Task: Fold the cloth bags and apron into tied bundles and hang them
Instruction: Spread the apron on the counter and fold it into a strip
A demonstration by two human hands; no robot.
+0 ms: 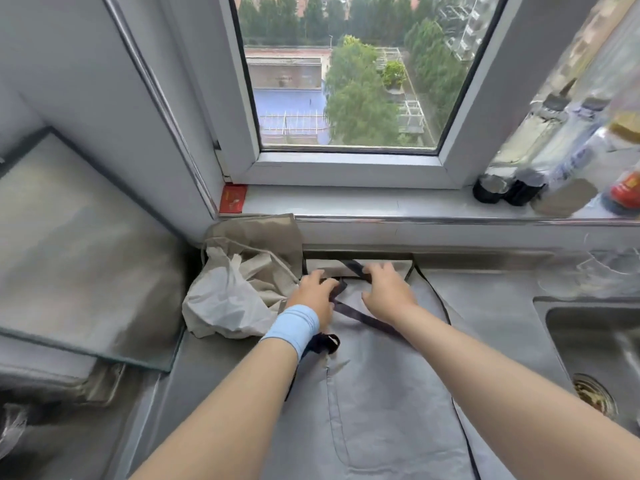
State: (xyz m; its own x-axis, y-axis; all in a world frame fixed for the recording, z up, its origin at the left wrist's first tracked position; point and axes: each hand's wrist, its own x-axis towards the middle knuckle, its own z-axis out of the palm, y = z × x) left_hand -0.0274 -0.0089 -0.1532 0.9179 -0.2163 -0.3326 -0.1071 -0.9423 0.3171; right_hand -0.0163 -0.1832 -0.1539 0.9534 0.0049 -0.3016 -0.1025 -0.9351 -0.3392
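A grey apron (381,393) with dark edging lies flat on the steel counter, its top end near the wall. Its dark neck strap (367,317) crosses the bib. My left hand (317,292), with a light blue wristband, grips the strap at the apron's top left. Over the top edge, my right hand (388,289) holds the strap's other part with curled fingers. A heap of crumpled beige and white cloth bags (239,289) lies just left of the apron, touching my left hand.
A steel sink (595,348) with a drain is at the right. Bottles (540,181) stand on the windowsill at the right. A glass-topped stove (76,244) fills the left. A red card (232,199) leans in the sill's left corner.
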